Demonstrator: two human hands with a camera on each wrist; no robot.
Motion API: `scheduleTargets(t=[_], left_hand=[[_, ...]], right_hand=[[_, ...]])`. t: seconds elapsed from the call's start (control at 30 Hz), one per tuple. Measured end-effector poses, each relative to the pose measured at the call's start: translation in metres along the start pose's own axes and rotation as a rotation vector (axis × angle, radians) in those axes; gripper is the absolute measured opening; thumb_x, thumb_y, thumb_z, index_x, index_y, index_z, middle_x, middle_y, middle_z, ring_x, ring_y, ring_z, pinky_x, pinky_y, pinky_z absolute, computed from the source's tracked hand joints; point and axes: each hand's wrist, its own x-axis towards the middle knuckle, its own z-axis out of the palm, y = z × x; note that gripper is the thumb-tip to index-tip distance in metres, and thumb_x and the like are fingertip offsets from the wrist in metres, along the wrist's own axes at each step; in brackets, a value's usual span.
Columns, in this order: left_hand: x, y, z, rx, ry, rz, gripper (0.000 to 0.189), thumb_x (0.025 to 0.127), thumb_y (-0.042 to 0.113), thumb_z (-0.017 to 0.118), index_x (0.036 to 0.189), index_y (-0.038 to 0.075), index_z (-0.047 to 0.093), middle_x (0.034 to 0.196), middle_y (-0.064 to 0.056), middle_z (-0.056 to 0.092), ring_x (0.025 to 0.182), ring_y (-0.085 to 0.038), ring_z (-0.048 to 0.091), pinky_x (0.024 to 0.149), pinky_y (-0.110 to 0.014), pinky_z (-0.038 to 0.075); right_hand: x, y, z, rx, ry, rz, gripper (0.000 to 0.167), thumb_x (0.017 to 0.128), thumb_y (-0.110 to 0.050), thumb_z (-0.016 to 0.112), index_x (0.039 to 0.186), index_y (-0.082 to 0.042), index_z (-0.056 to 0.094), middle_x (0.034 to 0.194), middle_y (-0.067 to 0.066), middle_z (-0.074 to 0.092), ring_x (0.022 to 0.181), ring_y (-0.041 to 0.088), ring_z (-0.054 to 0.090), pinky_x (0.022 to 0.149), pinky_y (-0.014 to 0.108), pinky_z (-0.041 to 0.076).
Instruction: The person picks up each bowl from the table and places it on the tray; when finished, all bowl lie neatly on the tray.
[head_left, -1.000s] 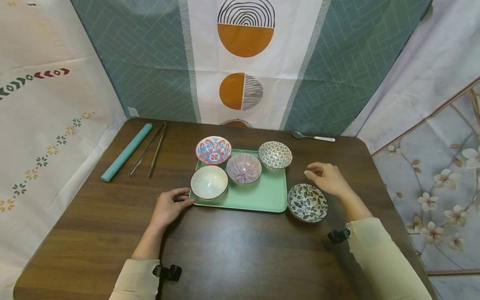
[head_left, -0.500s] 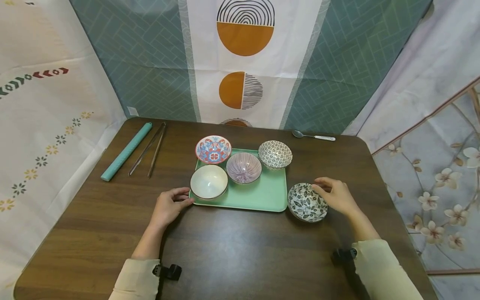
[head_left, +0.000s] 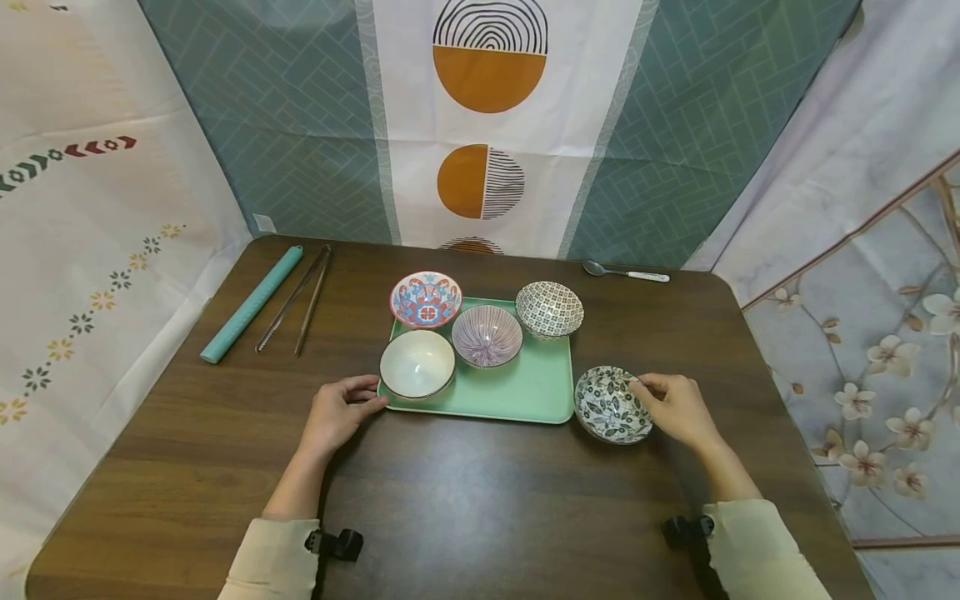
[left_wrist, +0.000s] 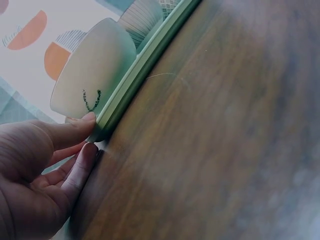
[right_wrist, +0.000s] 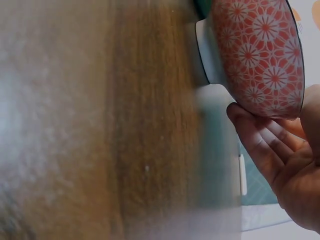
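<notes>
In the head view my left hand (head_left: 335, 419) pinches the front left corner of a light green tray (head_left: 525, 393); the left wrist view shows the thumb (left_wrist: 75, 131) at the tray's rim. To the right of the tray stands a bowl with a dark leaf pattern inside (head_left: 611, 407). My right hand (head_left: 681, 413) grips this bowl's right side, thumb over the rim and fingers against the outside. From the right wrist, its outer wall (right_wrist: 260, 55) looks red with white flowers. On the tray sit a white bowl (head_left: 417, 364) and a purple-striped bowl (head_left: 487, 336).
A red-and-blue bowl (head_left: 426, 300) and a checked bowl (head_left: 550, 309) overlap the tray's back corners. A teal rod-like roll (head_left: 252, 304) and metal tongs (head_left: 296, 302) lie at the left. A spoon (head_left: 626, 272) lies near the back edge of the table (head_left: 450, 517).
My right hand has come down and toward me from behind the leaf-patterned bowl and now grips its right rim. My left hand stays at the tray corner.
</notes>
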Motion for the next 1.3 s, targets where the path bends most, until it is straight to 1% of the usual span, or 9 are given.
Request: scheduleTargets(t=[0.1, 0.33, 0.43, 0.7, 0.87, 0.97, 1.07, 1.17, 1.3], left_hand=[[0.0, 0.001, 0.001, -0.001, 0.0, -0.005, 0.036, 0.088, 0.005, 0.079, 0.121, -0.006, 0.07, 0.099, -0.018, 0.074, 0.093, -0.025, 0.071, 0.068, -0.017, 0.051], [0.001, 0.001, 0.002, -0.007, -0.001, -0.007, 0.036, 0.088, 0.005, 0.079, 0.121, -0.007, 0.07, 0.099, -0.018, 0.074, 0.092, -0.025, 0.071, 0.068, -0.017, 0.051], [0.001, 0.001, 0.003, -0.007, 0.003, -0.006, 0.036, 0.088, 0.005, 0.08, 0.12, -0.007, 0.07, 0.099, -0.018, 0.074, 0.092, -0.025, 0.071, 0.068, -0.017, 0.051], [0.001, 0.001, 0.002, -0.001, 0.007, 0.001, 0.035, 0.087, 0.005, 0.08, 0.12, -0.006, 0.07, 0.099, -0.018, 0.074, 0.092, -0.025, 0.071, 0.068, -0.017, 0.051], [0.0, 0.001, 0.003, 0.004, 0.017, 0.01, 0.035, 0.087, 0.004, 0.08, 0.119, -0.006, 0.071, 0.098, -0.017, 0.075, 0.091, -0.025, 0.071, 0.068, -0.017, 0.051], [-0.001, 0.001, 0.004, 0.013, 0.028, 0.018, 0.035, 0.086, 0.005, 0.081, 0.118, -0.005, 0.072, 0.096, -0.016, 0.075, 0.09, -0.024, 0.07, 0.068, -0.017, 0.05], [-0.002, 0.001, 0.005, 0.027, 0.036, 0.029, 0.033, 0.085, 0.005, 0.081, 0.116, -0.004, 0.073, 0.096, -0.016, 0.074, 0.089, -0.024, 0.07, 0.068, -0.017, 0.05], [-0.002, 0.002, 0.005, 0.078, 0.039, 0.091, 0.033, 0.085, 0.003, 0.082, 0.115, -0.006, 0.073, 0.099, -0.017, 0.074, 0.09, -0.027, 0.071, 0.07, -0.02, 0.054], [-0.001, 0.01, -0.001, 0.211, 0.075, 0.254, 0.029, 0.086, 0.0, 0.079, 0.113, -0.01, 0.072, 0.103, -0.021, 0.072, 0.089, -0.032, 0.072, 0.075, -0.036, 0.059]], right_hand=[[0.001, 0.0, -0.001, -0.011, 0.024, -0.016, 0.017, 0.098, -0.012, 0.068, 0.1, 0.001, 0.079, 0.091, 0.013, 0.077, 0.083, 0.031, 0.073, 0.073, 0.046, 0.057], [0.012, -0.011, -0.004, 0.022, 0.097, -0.002, 0.017, 0.096, -0.01, 0.069, 0.098, 0.004, 0.078, 0.089, 0.014, 0.076, 0.078, 0.021, 0.071, 0.068, 0.022, 0.052], [0.02, -0.022, -0.001, 0.056, 0.103, -0.003, 0.018, 0.095, -0.01, 0.068, 0.098, 0.005, 0.077, 0.09, 0.016, 0.076, 0.078, 0.021, 0.071, 0.068, 0.019, 0.051], [0.041, -0.047, 0.029, 0.128, 0.062, 0.017, 0.016, 0.094, -0.008, 0.069, 0.096, 0.004, 0.078, 0.09, 0.015, 0.076, 0.079, 0.025, 0.072, 0.068, 0.028, 0.054], [0.047, -0.052, 0.045, 0.137, 0.037, 0.04, 0.016, 0.094, -0.01, 0.069, 0.097, 0.003, 0.078, 0.091, 0.014, 0.076, 0.078, 0.026, 0.072, 0.069, 0.036, 0.055], [0.047, -0.052, 0.05, 0.14, 0.027, 0.073, 0.018, 0.095, -0.012, 0.07, 0.1, 0.004, 0.078, 0.092, 0.015, 0.076, 0.081, 0.028, 0.073, 0.071, 0.042, 0.057], [0.046, -0.052, 0.052, 0.131, 0.037, 0.074, 0.019, 0.095, -0.011, 0.069, 0.102, 0.005, 0.077, 0.09, 0.015, 0.076, 0.081, 0.031, 0.073, 0.072, 0.046, 0.058], [0.045, -0.05, 0.053, 0.08, 0.054, 0.046, 0.019, 0.095, -0.012, 0.07, 0.1, 0.004, 0.077, 0.084, 0.013, 0.076, 0.077, 0.029, 0.073, 0.071, 0.046, 0.057], [0.045, -0.052, 0.044, -0.033, 0.132, -0.016, 0.023, 0.097, -0.021, 0.07, 0.095, 0.002, 0.077, 0.079, 0.01, 0.075, 0.07, 0.026, 0.071, 0.066, 0.045, 0.055]])
